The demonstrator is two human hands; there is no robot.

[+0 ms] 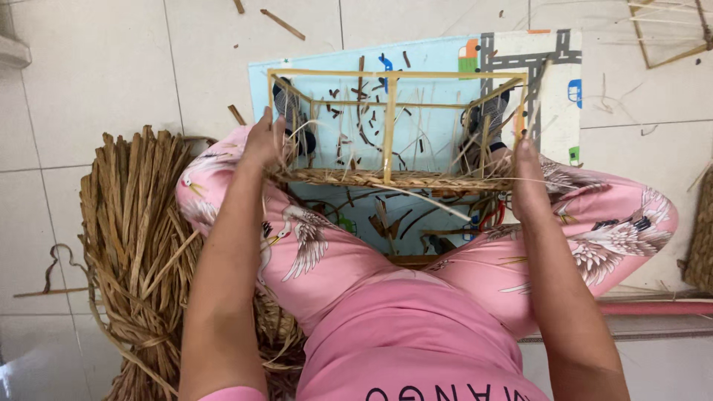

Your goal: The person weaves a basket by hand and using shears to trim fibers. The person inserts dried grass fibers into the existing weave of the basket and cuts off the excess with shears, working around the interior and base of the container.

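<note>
Pink clothing printed with white cranes fills the near foreground, where the person is seated on the floor with knees spread and both forearms stretched forward. To the left of the near leg, a thick bundle of dried straw (137, 252) is laid on the pale tiled floor (89, 89).

Between the knees, a rectangular frame of thin yellow sticks (394, 126) is held over a light blue play mat (445, 56). Its long axis runs from left to right, square across the line of sight, so that one short end is presented to each hand. Along its near lower edge a woven straw band (386, 178) is seen, stretched from hand to hand, with loose strands sticking out of it.

At the left end of the band, the left hand (264, 141) is closed around the corner of the frame, fingers curled over the weave. At the right end, the right hand (523, 167) is pressed against the opposite corner; whether its fingers are wrapped round the stick or only laid flat against it cannot be told from this view. Both hands are in contact with the frame, and neither is nearer than the other.

Further off, short brown scraps are scattered over the mat and the tiles beyond, and part of another stick frame (672, 33) is seen at the top right.
</note>
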